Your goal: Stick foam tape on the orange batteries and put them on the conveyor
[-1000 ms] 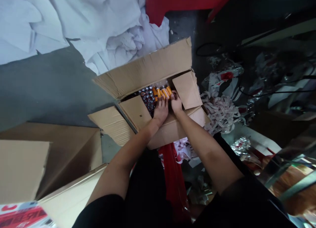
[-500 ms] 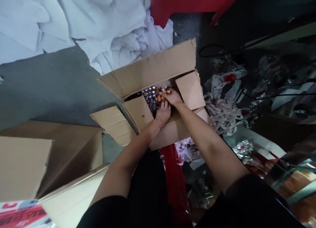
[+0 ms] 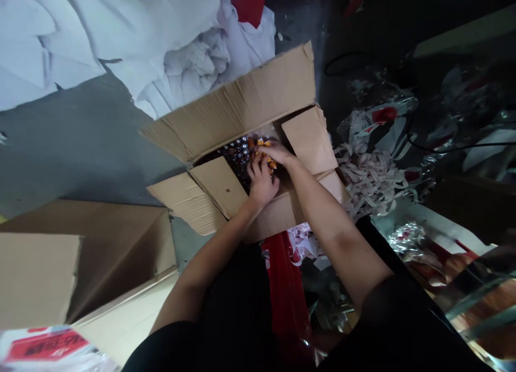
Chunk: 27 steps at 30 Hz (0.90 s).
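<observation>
An open cardboard box (image 3: 282, 221) sits on the floor in front of me, its flaps folded outward. Inside, many small batteries (image 3: 237, 152) stand packed with their round metal ends up; others (image 3: 264, 142) show orange sides and lie loosely by my hands. My left hand (image 3: 264, 181) rests on the batteries from the near side, fingers spread. From the right, my right hand (image 3: 279, 152) curls over the orange batteries and grips some; its fingertips are partly hidden.
White cloth (image 3: 173, 38) lies piled beyond the box, near a red plastic stool (image 3: 250, 4). Another open carton (image 3: 121, 243) stands at lower left. Tangled pale strips (image 3: 371, 181) and clear plastic wrap (image 3: 407, 235) litter the right side. A black cable (image 3: 463, 146) crosses there.
My left hand has shifted up, its fingers now farther over the batteries. My right hand stays over the orange batteries, its fingers moved slightly. The whole view has shifted a little.
</observation>
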### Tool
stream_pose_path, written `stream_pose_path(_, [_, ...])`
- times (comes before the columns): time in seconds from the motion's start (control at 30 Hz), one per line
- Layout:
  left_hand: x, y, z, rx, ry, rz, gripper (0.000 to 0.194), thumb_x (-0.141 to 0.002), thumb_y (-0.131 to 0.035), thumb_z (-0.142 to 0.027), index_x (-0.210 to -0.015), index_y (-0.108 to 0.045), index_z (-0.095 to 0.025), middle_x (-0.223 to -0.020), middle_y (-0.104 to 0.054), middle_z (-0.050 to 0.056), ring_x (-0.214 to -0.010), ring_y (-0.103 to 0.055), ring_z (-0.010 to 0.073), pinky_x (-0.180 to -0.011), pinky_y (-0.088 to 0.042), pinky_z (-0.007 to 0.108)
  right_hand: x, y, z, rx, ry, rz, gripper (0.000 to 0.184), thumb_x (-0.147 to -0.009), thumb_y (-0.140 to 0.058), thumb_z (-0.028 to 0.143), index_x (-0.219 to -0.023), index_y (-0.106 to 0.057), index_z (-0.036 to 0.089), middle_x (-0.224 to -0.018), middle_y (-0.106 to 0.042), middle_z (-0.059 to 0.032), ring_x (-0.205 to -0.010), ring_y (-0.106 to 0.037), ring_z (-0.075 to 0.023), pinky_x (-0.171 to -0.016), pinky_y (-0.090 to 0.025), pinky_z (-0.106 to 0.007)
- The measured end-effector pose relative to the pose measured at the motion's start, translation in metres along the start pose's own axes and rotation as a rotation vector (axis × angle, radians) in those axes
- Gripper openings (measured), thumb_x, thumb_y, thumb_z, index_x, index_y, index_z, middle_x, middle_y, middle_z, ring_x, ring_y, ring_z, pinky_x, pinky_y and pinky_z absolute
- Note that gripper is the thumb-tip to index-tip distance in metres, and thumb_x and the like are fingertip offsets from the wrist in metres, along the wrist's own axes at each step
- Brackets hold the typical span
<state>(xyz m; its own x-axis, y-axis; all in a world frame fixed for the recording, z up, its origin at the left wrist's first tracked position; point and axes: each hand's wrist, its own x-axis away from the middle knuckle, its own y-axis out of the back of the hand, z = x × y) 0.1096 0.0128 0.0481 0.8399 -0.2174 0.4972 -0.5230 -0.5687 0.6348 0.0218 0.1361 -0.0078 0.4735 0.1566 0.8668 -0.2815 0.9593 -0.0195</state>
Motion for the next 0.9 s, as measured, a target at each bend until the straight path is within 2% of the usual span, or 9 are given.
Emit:
stream_pose_path(0.1, [-0.003,-0.008,0.001,-0.007,0.051,-0.049,0.086,-0.084,-0.066,-0.025,-0.160,-0.034,-0.005,-0.168,-0.021,0.030,-0.152,-0.026,0.0489,-0.123,-0.026,0.071,0.002,0.008,0.000,-0.163,-0.047,0.067,0.023,-0.084,-0.073,0.041,-0.086,-0.072,0.018,-0.075,-0.072,0.0011,-0.064,-0.063,-0.0128,-0.058,-0.050,-0.022])
stream_pose_path(0.2, [-0.006,-0.011,0.002,0.018,0.036,-0.045,0.079,-0.086,-0.064,-0.026,-0.159,-0.040,-0.008,-0.167,-0.032,0.025,-0.153,-0.028,0.0445,-0.127,-0.026,0.066,0.010,0.012,-0.002,-0.336,-0.220,0.147,0.027,-0.090,-0.068,0.046,-0.087,-0.069,0.019,-0.067,-0.068,0.0008,-0.057,-0.061,-0.0137,-0.051,-0.050,-0.023])
stream_pose_path(0.27, [-0.009,-0.012,0.004,0.040,0.014,-0.047,0.075,-0.088,-0.060,-0.026,-0.159,-0.042,-0.010,-0.166,-0.039,0.020,-0.154,-0.029,0.0404,-0.129,-0.026,0.061,0.013,0.010,-0.007,-0.428,-0.280,0.174,0.032,-0.093,-0.066,0.052,-0.090,-0.068,0.019,-0.067,-0.068,0.0007,-0.056,-0.062,-0.0136,-0.051,-0.051,-0.022])
stream_pose_path(0.43, [-0.014,-0.011,0.000,0.024,0.005,-0.055,0.073,-0.091,-0.055,-0.023,-0.161,-0.040,-0.011,-0.170,-0.035,0.018,-0.157,-0.028,0.0352,-0.131,-0.025,0.056,0.013,0.006,-0.013,-0.536,-0.222,0.179,0.030,-0.093,-0.069,0.050,-0.098,-0.067,0.020,-0.070,-0.070,0.0014,-0.054,-0.061,-0.0120,-0.052,-0.052,-0.022])
stream_pose_path(0.57, [-0.001,0.002,-0.011,-0.007,-0.088,-0.020,0.063,-0.095,-0.051,-0.023,-0.158,-0.046,-0.015,-0.174,-0.027,0.018,-0.163,-0.019,0.0337,-0.132,-0.024,0.058,0.028,0.009,-0.007,-0.599,-0.167,0.192,0.028,-0.091,-0.065,0.046,-0.100,-0.069,0.019,-0.071,-0.071,-0.0002,-0.055,-0.061,-0.0134,-0.051,-0.052,-0.022])
stream_pose_path(0.67, [0.020,0.020,-0.027,-0.018,-0.219,0.007,0.062,-0.096,-0.051,-0.025,-0.158,-0.045,-0.015,-0.175,-0.025,0.018,-0.165,-0.012,0.0365,-0.131,-0.023,0.064,0.063,0.014,-0.001,-0.614,-0.071,0.163,0.037,-0.083,-0.065,0.051,-0.104,-0.069,0.020,-0.077,-0.073,-0.0025,-0.063,-0.067,-0.0158,-0.051,-0.052,-0.021])
stream_pose_path(0.73, [0.037,0.032,-0.042,-0.016,-0.359,0.045,0.063,-0.097,-0.052,-0.026,-0.159,-0.044,-0.015,-0.174,-0.028,0.018,-0.164,-0.012,0.0384,-0.130,-0.023,0.066,0.099,0.023,-0.002,-0.570,-0.021,0.092,0.052,-0.076,-0.063,0.060,-0.109,-0.069,0.021,-0.086,-0.076,-0.0061,-0.074,-0.072,-0.0197,-0.054,-0.054,-0.023])
stream_pose_path(0.83, [0.062,0.045,-0.074,-0.020,-0.655,0.102,0.063,-0.099,-0.052,-0.028,-0.161,-0.043,-0.016,-0.171,-0.036,0.017,-0.163,-0.020,0.0374,-0.130,-0.028,0.062,0.169,0.049,-0.018,-0.391,-0.027,-0.092,0.076,-0.068,-0.052,0.080,-0.115,-0.070,0.022,-0.100,-0.077,-0.0157,-0.091,-0.075,-0.0289,-0.058,-0.057,-0.031])
stream_pose_path(0.9, [0.076,0.047,-0.101,-0.018,-0.877,0.121,0.061,-0.101,-0.051,-0.027,-0.161,-0.043,-0.016,-0.169,-0.039,0.015,-0.162,-0.025,0.0327,-0.130,-0.032,0.054,0.215,0.072,-0.038,-0.188,-0.042,-0.275,0.080,-0.070,-0.052,0.084,-0.121,-0.071,0.026,-0.110,-0.075,-0.0220,-0.098,-0.076,-0.0333,-0.063,-0.059,-0.040])
